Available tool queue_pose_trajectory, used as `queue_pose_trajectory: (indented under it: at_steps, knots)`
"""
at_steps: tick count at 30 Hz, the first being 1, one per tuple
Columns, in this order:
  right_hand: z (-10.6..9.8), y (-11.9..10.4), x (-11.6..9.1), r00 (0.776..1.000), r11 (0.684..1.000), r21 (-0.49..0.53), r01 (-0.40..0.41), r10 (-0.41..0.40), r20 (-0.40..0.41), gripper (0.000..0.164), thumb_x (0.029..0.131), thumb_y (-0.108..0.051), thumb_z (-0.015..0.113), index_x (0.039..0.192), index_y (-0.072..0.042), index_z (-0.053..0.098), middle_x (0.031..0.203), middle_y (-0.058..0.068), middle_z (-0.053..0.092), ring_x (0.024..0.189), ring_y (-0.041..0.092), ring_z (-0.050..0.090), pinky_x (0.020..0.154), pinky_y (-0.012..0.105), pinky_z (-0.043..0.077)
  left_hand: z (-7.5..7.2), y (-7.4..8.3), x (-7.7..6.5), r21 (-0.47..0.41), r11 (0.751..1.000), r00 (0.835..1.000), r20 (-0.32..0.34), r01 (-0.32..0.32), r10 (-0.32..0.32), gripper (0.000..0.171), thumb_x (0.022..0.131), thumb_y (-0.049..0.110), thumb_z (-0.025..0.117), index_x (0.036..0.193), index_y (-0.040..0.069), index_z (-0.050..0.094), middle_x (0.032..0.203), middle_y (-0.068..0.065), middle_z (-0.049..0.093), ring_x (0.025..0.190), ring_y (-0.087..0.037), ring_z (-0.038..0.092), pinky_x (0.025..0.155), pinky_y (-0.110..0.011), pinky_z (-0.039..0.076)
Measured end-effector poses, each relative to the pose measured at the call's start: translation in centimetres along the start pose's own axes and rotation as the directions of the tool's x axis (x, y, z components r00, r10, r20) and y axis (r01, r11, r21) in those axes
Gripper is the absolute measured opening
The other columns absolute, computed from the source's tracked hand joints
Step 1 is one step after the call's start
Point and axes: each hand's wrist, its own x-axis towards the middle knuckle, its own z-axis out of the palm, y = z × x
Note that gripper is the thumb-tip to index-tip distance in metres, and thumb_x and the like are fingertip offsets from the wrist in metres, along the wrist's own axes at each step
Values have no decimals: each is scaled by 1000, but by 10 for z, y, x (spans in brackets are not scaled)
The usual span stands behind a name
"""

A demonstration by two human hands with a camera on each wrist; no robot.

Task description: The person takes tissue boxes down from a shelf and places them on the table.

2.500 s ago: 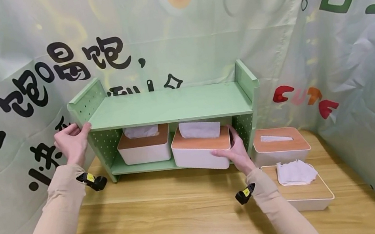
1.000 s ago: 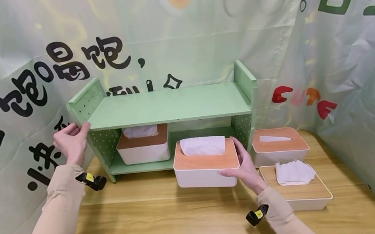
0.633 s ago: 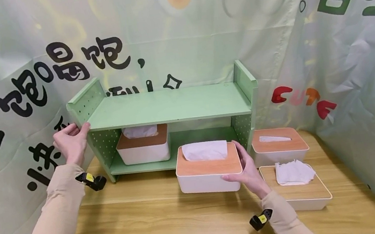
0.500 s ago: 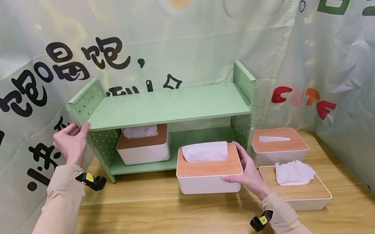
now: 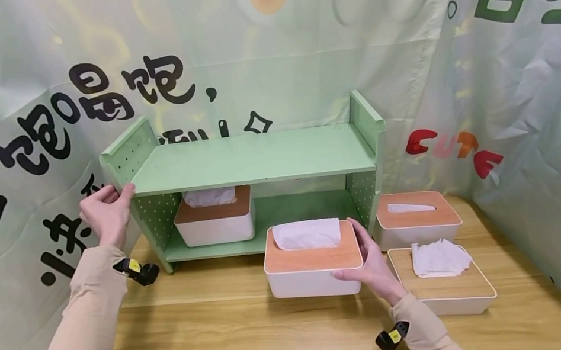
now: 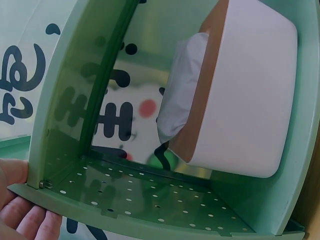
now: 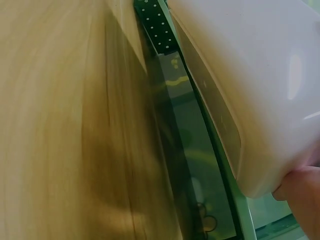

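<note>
My right hand [image 5: 371, 264] grips the right end of a white tissue box [image 5: 317, 282] with a wood lid and a tissue showing at its slot. The box is in front of the green shelf [image 5: 251, 158], held off the table, and its underside shows in the right wrist view, where my thumb [image 7: 302, 192] presses its corner. My left hand [image 5: 108, 214] holds the front edge of the shelf's left side panel; in the left wrist view its fingers [image 6: 30, 220] wrap that edge. A second tissue box [image 5: 217, 230] sits on the lower shelf at the left.
Right of the shelf, a tissue box [image 5: 420, 233] stands on the wooden table [image 5: 240, 348]. Another tissue box [image 5: 460, 303] is in front of it, close to my right forearm. A printed curtain [image 5: 267, 81] hangs behind and at both sides.
My right hand has drawn the tissue box out of the lower shelf towards me and over the table, lowering it slightly in the last half second. My left hand keeps its hold.
</note>
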Motion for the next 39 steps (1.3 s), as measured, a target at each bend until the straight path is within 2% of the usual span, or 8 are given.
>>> queue_pose_trajectory:
  at_steps: [6,10,16,20,28,35,39]
  knots:
    - [0,1,-3,1000,1000,-19,10,-10,-5,113,66,2,85,159,-7,21,159,22,35,117,-3,54,97,16,50,0,0,0,-11,1000,1000,1,-5,5,51,86,29,78,132,11,67,76,27,54,79,10,55,79,-9,49]
    - [-1,3,-5,1000,999,-30,14,-14,-3,115,65,1,86,159,-8,21,158,23,36,117,-3,54,97,16,50,0,0,0,-14,1000,1000,5,-7,7,51,86,28,78,132,11,67,79,23,60,77,11,55,76,-7,48]
    - [-2,5,-8,1000,999,-29,23,-22,8,115,65,1,86,159,-6,20,157,24,37,119,-4,52,98,15,48,0,1,-1,11,1000,1000,2,-2,2,51,86,30,78,133,13,66,99,12,70,80,11,56,83,-10,52]
    - [-3,7,-10,1000,999,-30,25,-24,13,114,66,2,85,159,-6,19,157,24,38,120,-5,51,99,15,48,0,1,-1,16,1000,1000,5,7,-7,52,87,30,77,134,13,65,102,11,69,85,9,56,88,-13,53]
    - [-5,10,-13,999,999,-36,34,-34,16,114,66,2,86,159,-5,20,156,26,37,120,-6,51,98,15,48,0,1,-1,24,1000,1000,8,13,-13,52,87,32,76,135,14,65,107,9,70,85,10,56,88,-13,52]
    - [-5,12,-16,999,998,-35,45,-44,23,115,65,3,85,158,-2,18,155,28,37,119,-5,52,97,16,49,0,1,-1,8,1000,1000,7,10,-10,52,87,31,77,134,13,65,93,18,65,85,10,56,88,-12,52]
    - [-6,12,-17,999,999,-31,37,-37,25,115,66,3,85,159,-6,19,155,26,38,119,-6,52,98,16,49,-1,1,-1,8,1000,1000,9,3,-3,52,87,31,77,134,12,66,82,25,59,84,10,55,85,-11,50]
